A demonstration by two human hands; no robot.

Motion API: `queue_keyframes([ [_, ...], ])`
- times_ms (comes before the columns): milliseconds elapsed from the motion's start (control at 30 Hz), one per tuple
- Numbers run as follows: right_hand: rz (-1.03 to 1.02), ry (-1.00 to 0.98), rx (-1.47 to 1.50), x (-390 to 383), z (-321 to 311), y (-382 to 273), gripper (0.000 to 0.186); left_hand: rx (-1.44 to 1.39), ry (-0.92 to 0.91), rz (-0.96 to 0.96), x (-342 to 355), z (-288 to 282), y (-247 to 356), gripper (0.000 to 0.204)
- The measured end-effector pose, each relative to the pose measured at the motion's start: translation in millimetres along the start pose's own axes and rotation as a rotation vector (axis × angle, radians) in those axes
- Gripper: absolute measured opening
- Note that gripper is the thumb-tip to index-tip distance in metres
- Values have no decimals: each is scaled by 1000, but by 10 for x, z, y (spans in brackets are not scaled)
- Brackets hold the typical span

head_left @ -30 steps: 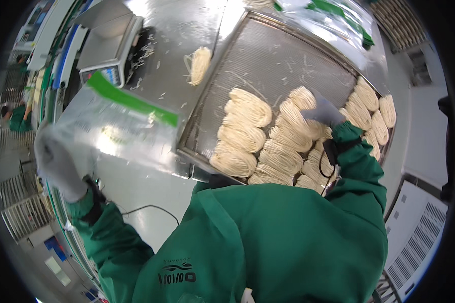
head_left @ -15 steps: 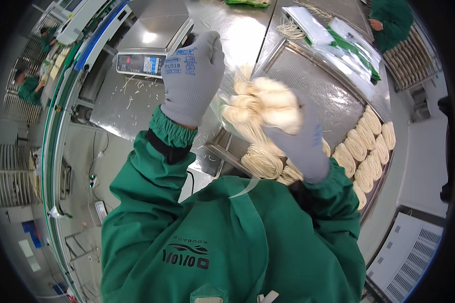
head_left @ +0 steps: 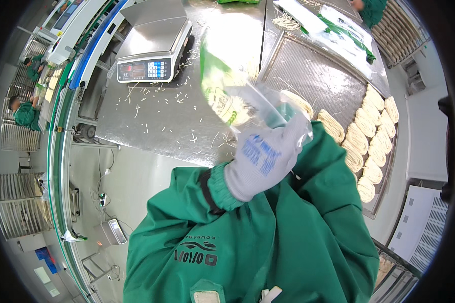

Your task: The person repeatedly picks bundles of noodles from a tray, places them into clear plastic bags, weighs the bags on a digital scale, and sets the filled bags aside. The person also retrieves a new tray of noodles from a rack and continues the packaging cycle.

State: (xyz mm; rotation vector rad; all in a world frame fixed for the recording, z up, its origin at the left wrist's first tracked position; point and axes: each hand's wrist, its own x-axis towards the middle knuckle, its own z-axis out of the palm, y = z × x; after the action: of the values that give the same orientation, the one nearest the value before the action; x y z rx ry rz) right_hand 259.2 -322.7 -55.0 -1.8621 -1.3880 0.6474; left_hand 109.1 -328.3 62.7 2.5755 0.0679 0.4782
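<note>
My left hand (head_left: 263, 156), in a grey glove, is closed on a clear plastic bag with a green edge and pale noodles inside (head_left: 222, 101). The bag tilts away from me over the steel table. Behind my left hand and the bag, my right sleeve (head_left: 323, 166) reaches in; that hand's fingers are hidden. Right of the bag, coiled noodle bundles (head_left: 369, 144) lie in rows on a mesh metal tray (head_left: 318, 60).
A scale (head_left: 144, 60) stands at the table's back left, among noodle scraps. Flat bags (head_left: 313, 25) lie behind the tray. A conveyor (head_left: 60, 151) runs along the left, with co-workers (head_left: 23, 113) beyond. Another co-worker's sleeve (head_left: 371, 10) shows at top right.
Both hands have come together. My left hand has moved down and right from beside the scale. The noodles that my right hand carried now show in the bag.
</note>
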Motion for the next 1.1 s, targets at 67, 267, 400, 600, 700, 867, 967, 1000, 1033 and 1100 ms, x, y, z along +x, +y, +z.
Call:
queue_keyframes([
  [67,7,25,34,-36,118,126,37,0,112,-282,-66,-108,-109,31],
  [267,146,55,-29,-250,127,-234,45,165,362,-7,-200,-53,-516,27],
  [400,-38,-345,276,-792,-469,-245,47,154,627,-168,-138,-289,-815,23],
  [600,780,-33,-617,-1407,-1228,1665,84,-175,724,-494,-357,-555,-1045,26],
  [700,879,13,-606,-1669,-1126,2274,78,-99,720,-497,-360,-508,-1035,24],
  [867,642,-44,-427,-1908,-1476,2268,56,20,651,-607,-280,-469,-1018,22],
  [967,564,-224,9,-2055,-1517,2112,57,6,624,-616,-310,-426,-1070,22],
  [1000,521,-364,-233,-2078,-1436,2086,54,-6,612,-615,-323,-403,-1097,21],
  [1033,493,-294,-230,-2130,-1313,2061,59,20,604,-659,-328,-377,-1123,21],
  [1100,535,-190,-220,-2203,-1033,2030,66,6,626,-607,-329,-335,-1168,20],
])
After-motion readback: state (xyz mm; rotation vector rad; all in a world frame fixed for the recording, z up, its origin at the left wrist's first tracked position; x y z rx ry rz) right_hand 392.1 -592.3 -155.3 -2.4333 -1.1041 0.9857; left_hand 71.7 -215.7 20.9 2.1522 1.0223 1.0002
